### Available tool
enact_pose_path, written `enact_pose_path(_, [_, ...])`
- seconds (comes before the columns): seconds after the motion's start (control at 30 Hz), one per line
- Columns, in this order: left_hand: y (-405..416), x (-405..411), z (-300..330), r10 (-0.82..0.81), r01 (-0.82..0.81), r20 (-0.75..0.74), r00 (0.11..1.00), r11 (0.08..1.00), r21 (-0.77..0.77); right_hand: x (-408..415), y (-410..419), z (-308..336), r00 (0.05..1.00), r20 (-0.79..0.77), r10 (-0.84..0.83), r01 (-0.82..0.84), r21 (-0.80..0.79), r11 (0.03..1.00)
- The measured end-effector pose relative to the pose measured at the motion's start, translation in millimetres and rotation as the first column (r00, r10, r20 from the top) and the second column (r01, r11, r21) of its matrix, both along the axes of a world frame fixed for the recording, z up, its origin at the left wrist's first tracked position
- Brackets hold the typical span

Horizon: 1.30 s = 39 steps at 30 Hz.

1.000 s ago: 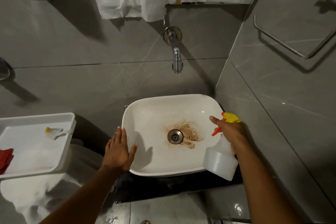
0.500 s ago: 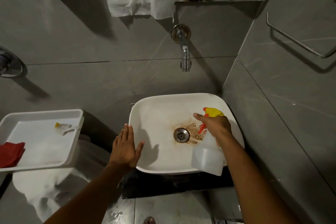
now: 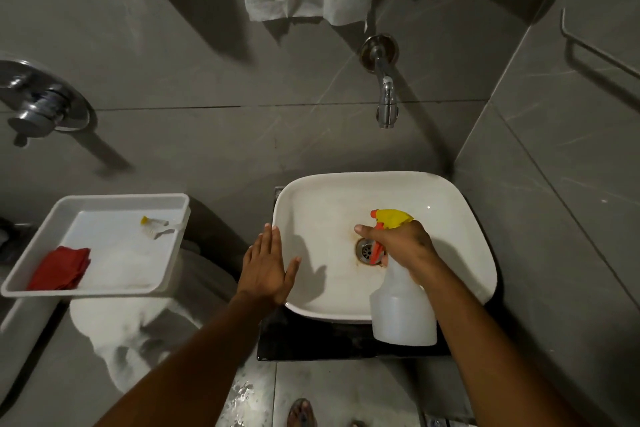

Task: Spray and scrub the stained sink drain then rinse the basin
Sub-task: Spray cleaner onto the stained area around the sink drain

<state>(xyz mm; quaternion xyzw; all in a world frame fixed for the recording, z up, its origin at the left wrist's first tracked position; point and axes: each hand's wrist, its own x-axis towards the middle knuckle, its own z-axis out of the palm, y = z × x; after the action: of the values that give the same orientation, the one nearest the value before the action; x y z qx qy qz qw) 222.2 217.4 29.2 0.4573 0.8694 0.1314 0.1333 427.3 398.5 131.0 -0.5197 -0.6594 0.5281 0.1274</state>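
A white square sink (image 3: pixel 311 204) sits against the grey wall under a chrome tap (image 3: pixel 385 94). Its metal drain (image 3: pixel 363 250) has a brown stain ring, mostly hidden behind my right hand (image 3: pixel 405 246). That hand grips a translucent spray bottle (image 3: pixel 403 308) with a yellow and orange head, held directly over the drain, nozzle pointing left. My left hand (image 3: pixel 265 267) lies flat, fingers apart, on the sink's left rim and holds nothing.
A white tray (image 3: pixel 104 201) to the left holds a red cloth (image 3: pixel 60 269) and a small brush (image 3: pixel 156 227) with a yellow tip. White paper hangs on the wall above the tap. A grey side wall with a rail (image 3: pixel 595 55) closes the right.
My right hand has carried the spray bottle leftward from the sink's right rim to over the drain, now covering most of the stain. The view shifted left. My left hand stays on the rim.
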Motion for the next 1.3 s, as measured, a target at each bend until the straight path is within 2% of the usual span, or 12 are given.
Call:
enact_pose_path(0.1, [0,1,0,0.003,-0.003,-0.005,1.0,1.0,0.0,-6,-9,1,0.996,0.057,0.072,-0.074,0.041,0.996])
enact_pose_path(0.2, [0,0,-3,0.007,-0.007,0.008,1.0,1.0,0.007,-6,-16,0,0.996,0.021,0.081,-0.081,-0.002,0.997])
enact_pose_path(0.3, [1,0,-3,0.006,-0.007,0.012,1.0,1.0,0.006,-3,-24,-3,0.982,0.079,0.172,-0.172,-0.009,0.985])
enact_pose_path(0.47, [0,-1,-3,0.003,-0.003,0.004,1.0,1.0,0.004,7,-42,-3,0.934,0.245,0.259,-0.294,0.12,0.948])
enact_pose_path(0.7, [-1,-1,-2,-0.004,0.004,0.006,1.0,1.0,0.003,41,-69,-15,0.809,0.394,0.436,-0.471,-0.008,0.882])
enact_pose_path(0.8, [-1,-3,-2,-0.012,0.012,0.007,1.0,1.0,-0.001,58,-70,-20,0.799,0.455,0.393,-0.455,0.03,0.89])
enact_pose_path(0.9, [-1,-2,-3,-0.005,0.005,0.005,1.0,1.0,-0.003,78,-67,-24,0.793,0.494,0.356,-0.412,0.004,0.911])
enact_pose_path(1.03, [-1,-2,-6,-0.006,0.006,-0.001,1.0,1.0,0.0,108,-52,-22,0.815,0.541,0.206,-0.279,0.055,0.959])
enact_pose_path(1.13, [-1,-2,-7,-0.01,0.01,-0.002,1.0,1.0,0.008,131,-35,-18,0.848,0.512,0.134,-0.171,0.026,0.985])
enact_pose_path(1.3, [-1,-1,-4,-0.007,0.007,-0.009,1.0,1.0,0.023,151,-17,-10,0.832,0.546,0.098,-0.154,0.059,0.986])
